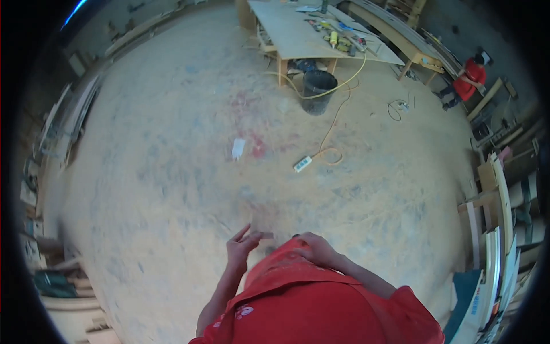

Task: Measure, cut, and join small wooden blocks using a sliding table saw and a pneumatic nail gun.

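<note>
My left hand is in front of my body, with a small flat brownish piece between its fingers. What the piece is made of is too small to tell. To its right, my right hand is closed on the front of the red apron, pulling the cloth forward. A tiny dark spot shows beside the right fingertips, and I cannot make out what it is.
A worktable with tools stands ahead, a black bucket by its near edge. A power strip with an orange cord and a white sheet lie on the dusty floor. Boards lean at right. Another person stands far right.
</note>
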